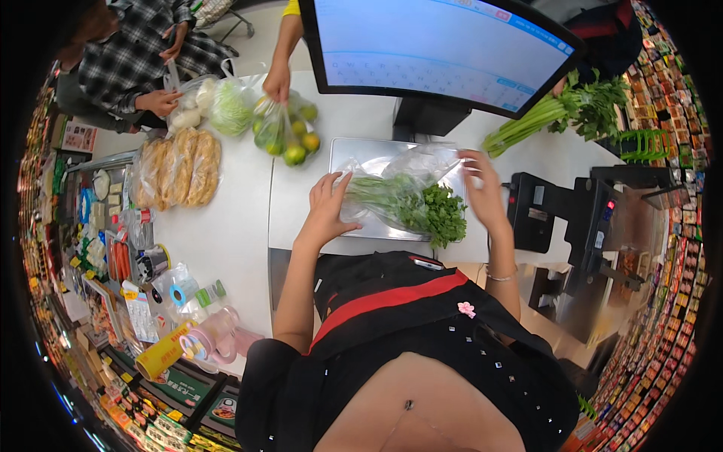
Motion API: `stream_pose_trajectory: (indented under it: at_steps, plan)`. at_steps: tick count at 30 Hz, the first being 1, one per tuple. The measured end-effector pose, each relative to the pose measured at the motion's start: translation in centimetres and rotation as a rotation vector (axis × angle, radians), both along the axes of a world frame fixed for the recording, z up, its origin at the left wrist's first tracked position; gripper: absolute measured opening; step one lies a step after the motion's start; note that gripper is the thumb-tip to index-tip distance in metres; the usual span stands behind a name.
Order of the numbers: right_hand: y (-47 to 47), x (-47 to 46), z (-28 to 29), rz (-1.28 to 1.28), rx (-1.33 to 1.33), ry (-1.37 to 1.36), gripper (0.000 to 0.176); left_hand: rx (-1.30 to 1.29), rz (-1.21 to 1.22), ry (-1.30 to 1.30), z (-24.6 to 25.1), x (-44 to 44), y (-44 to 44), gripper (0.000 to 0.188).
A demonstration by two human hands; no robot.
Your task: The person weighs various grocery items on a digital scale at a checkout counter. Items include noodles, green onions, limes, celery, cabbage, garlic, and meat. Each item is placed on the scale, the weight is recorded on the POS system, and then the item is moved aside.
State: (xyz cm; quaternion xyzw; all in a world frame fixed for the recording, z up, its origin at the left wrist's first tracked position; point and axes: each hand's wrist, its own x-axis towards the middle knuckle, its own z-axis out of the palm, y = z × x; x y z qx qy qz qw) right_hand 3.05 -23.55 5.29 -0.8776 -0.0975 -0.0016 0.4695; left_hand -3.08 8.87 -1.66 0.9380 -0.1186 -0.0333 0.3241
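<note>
A bunch of leafy green herbs lies in a clear plastic bag on the shiny metal weighing plate. Its stems point left, and the leaves stick out at the bag's lower right. At the stem end is my left hand, fingers and thumb apart, fingertips against or just beside the plastic. My right hand is raised at the plate's right edge, fingers curved and spread. Its fingertips meet the bag's upper right corner in the view; whether they pinch the plastic is unclear.
A monitor stands behind the plate. Celery and a black device lie right. Another person's hand grips bagged green citrus fruits. Further left are bagged cabbage, bagged fried dough sticks and a pink bottle.
</note>
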Motion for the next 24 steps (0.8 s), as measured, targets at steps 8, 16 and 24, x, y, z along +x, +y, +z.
stream_pose_trajectory:
  at_steps: [8, 16, 24]
  plan:
    - [14.9, 5.5, 9.4, 0.373, -0.195, -0.45, 0.039, 0.026, 0.208, 0.048, 2.7, -4.4, 0.1, 0.116]
    - [12.7, 5.6, 4.7, 0.637, 0.173, -0.045, 0.043, 0.051, 0.278, 0.032, 1.6, -5.6, -0.5, 0.119]
    - [1.9, 11.8, -6.0, -0.273, 0.746, 0.511, 0.037, 0.027, 0.262, 0.028, 2.8, -5.5, -1.2, 0.121]
